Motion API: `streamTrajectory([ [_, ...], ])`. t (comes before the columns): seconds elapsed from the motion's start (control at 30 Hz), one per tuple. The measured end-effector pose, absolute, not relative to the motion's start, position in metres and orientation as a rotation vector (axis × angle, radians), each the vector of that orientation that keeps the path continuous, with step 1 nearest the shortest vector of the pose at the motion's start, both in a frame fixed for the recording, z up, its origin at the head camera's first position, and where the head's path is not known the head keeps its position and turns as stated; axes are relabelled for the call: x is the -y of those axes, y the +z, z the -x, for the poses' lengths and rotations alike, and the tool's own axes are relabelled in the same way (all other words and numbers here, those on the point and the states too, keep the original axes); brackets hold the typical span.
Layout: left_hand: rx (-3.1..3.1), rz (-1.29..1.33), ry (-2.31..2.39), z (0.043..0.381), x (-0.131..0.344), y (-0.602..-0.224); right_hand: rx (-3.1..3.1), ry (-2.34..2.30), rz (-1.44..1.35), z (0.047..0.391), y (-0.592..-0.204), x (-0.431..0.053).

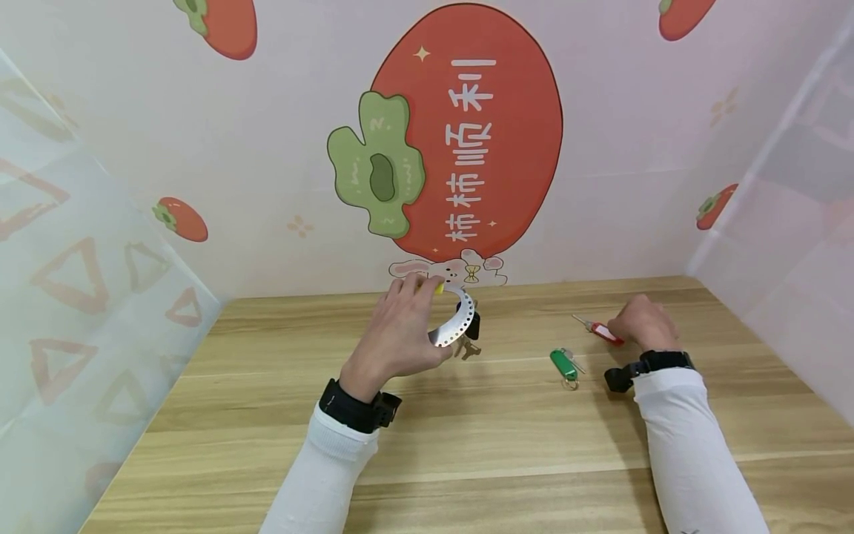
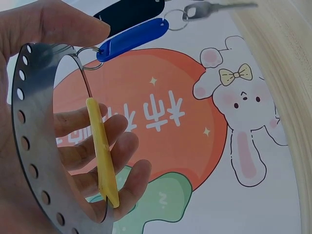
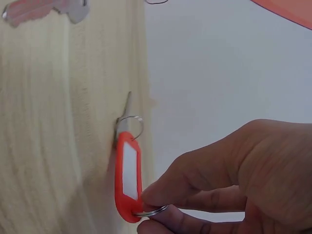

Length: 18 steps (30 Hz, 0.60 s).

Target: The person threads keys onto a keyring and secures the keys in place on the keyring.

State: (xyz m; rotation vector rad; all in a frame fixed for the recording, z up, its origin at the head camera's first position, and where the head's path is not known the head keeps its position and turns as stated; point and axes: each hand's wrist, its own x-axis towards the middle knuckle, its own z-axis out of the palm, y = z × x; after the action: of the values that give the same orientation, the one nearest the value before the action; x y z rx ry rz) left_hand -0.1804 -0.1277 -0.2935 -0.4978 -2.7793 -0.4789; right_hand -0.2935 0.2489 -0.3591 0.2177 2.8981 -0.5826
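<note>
My left hand (image 1: 400, 334) holds up a flat metal ring (image 1: 460, 320) with a row of small holes. A yellow strip (image 2: 102, 151) sits on the ring's edge near the fingers. From the ring hang a blue key tag (image 2: 134, 40), a black key tag (image 2: 131, 17) and keys (image 1: 469, 347). On the right, my right hand (image 1: 643, 322) pinches the small split ring (image 3: 153, 211) of a red key tag (image 3: 129, 165) with a white label. A key (image 1: 582, 321) extends from the tag's other end, low over the table.
A green key tag (image 1: 563, 364) with a key lies on the wooden table (image 1: 467, 437), between the hands. Printed white sheeting (image 1: 293, 178) rises behind the table and along both sides. A blurred key-like thing (image 3: 44, 10) shows at the right wrist view's top left.
</note>
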Motion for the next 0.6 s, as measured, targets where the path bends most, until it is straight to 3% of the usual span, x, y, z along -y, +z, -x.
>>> streamTrajectory([
  [0.6, 2.777, 0.497, -0.470, 0.179, 0.128, -0.293, -3.190, -0.850, 0.003, 0.277, -0.328, -0.231],
])
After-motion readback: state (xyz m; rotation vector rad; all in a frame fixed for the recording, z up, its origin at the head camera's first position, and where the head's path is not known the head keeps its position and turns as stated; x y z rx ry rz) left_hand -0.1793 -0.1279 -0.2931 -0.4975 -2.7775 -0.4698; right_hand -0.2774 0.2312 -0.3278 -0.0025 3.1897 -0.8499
